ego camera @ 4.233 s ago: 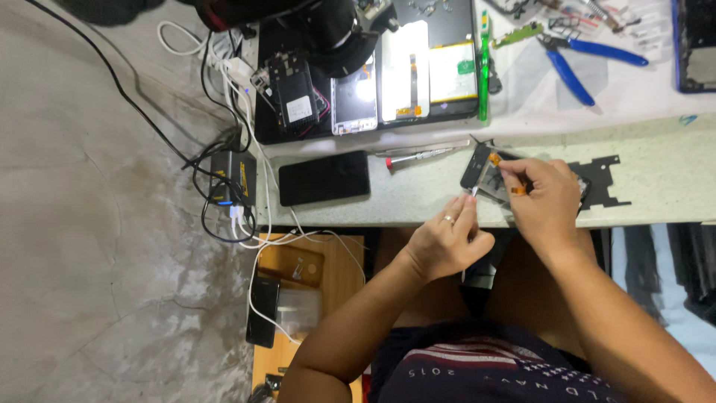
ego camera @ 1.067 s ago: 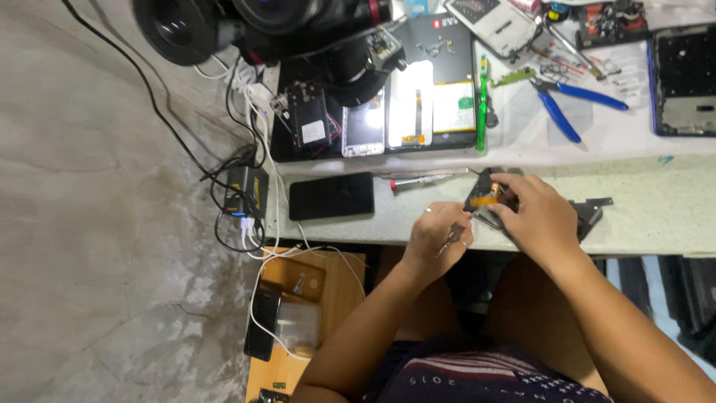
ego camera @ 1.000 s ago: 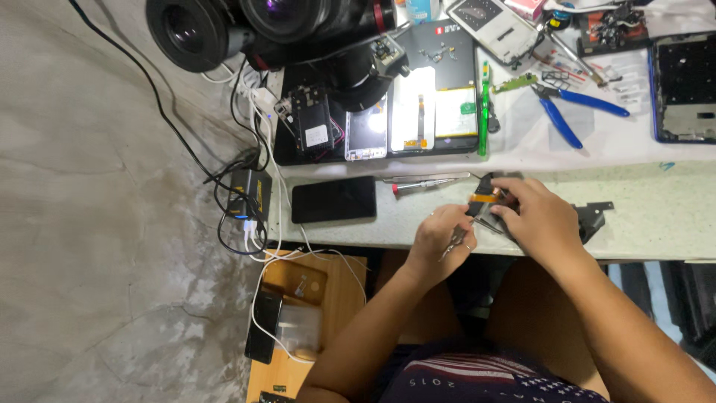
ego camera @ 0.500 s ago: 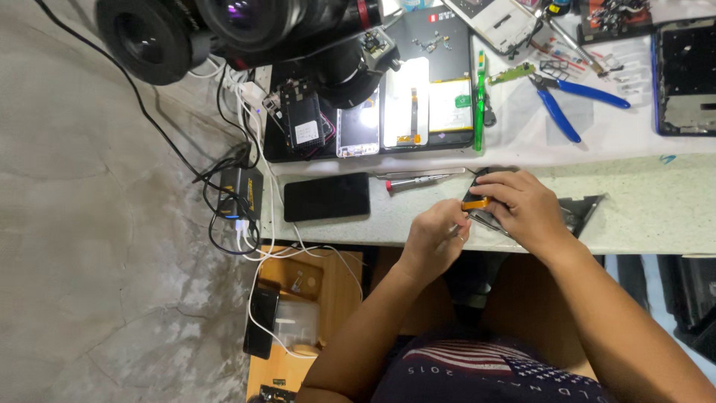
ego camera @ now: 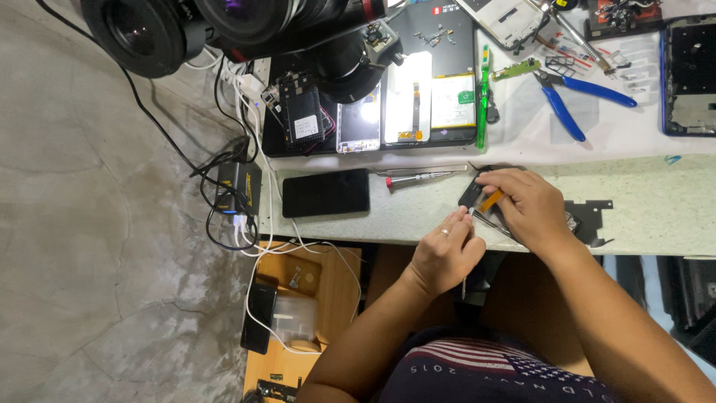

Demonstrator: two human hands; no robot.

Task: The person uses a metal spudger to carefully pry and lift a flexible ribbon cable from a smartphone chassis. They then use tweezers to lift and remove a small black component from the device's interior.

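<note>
Since half a second ago your two hands have drawn a little closer over the small dark phone part (ego camera: 477, 200) at the worktop's (ego camera: 656, 216) front edge, and your view has dipped slightly; nothing else on the worktop has shifted. Your right hand (ego camera: 528, 210) lies arched over the part, pinning it down, its fingers closed around an orange-handled tool (ego camera: 489, 201) whose tip points toward your other hand. Your left hand (ego camera: 445, 254), wearing a ring, has its fingers pinched narrow around a thin metal tool, probably tweezers (ego camera: 464, 282), whose tail hangs below the worktop edge; its tip meets the part just beside the orange tool. The part is mostly hidden under your right hand, so how far the work on it has come cannot be told, though it looks to be mid-way. A red-tipped screwdriver (ego camera: 418, 178) and a black phone (ego camera: 326, 192) lie untouched to the left, blue-handled pliers (ego camera: 578, 93) farther back.
</note>
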